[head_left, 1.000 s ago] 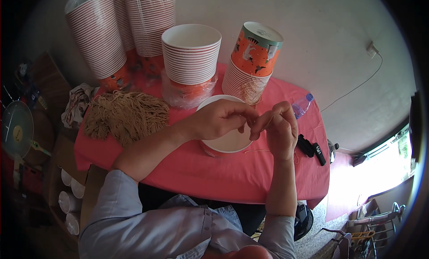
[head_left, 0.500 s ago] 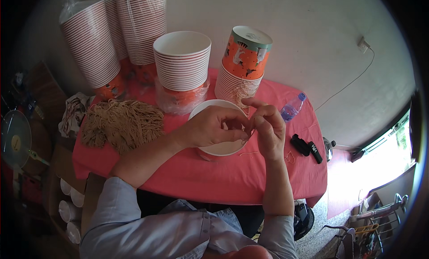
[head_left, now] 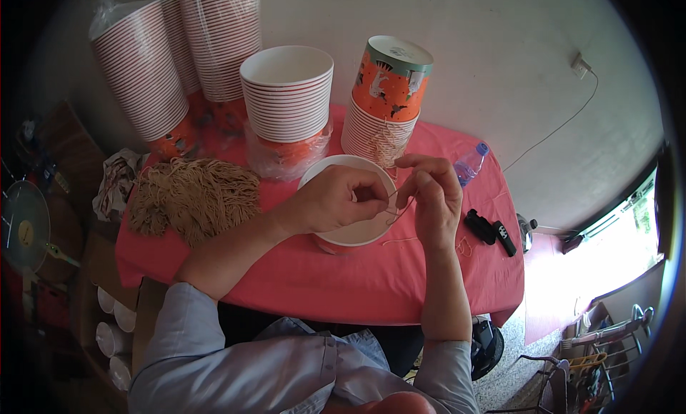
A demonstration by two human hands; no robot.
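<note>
Above a white-rimmed paper bucket (head_left: 341,237), my left hand (head_left: 344,196) pinches a thin tan cord (head_left: 404,212) between thumb and index finger. Opposite it, my right hand (head_left: 434,198) pinches the same cord, which makes a small loop between my fingertips. My hands are a little apart and hide part of the bucket's rim. Just behind them stands an upside-down stack of orange patterned paper buckets (head_left: 389,92) with tan cords hanging at its front. To the left lies a big bundle of tan cords (head_left: 200,196).
Beyond the cord bundle are nested paper buckets (head_left: 287,92) and taller wrapped stacks (head_left: 143,71) against the wall. On the right of the red-covered table (head_left: 321,292) lie a plastic bottle (head_left: 471,164), black objects (head_left: 491,232) and loose cord pieces (head_left: 464,248).
My fingertips were close together and are now farther apart, with the cord showing between them. My right hand has shifted slightly right. The whole view has tilted a little.
</note>
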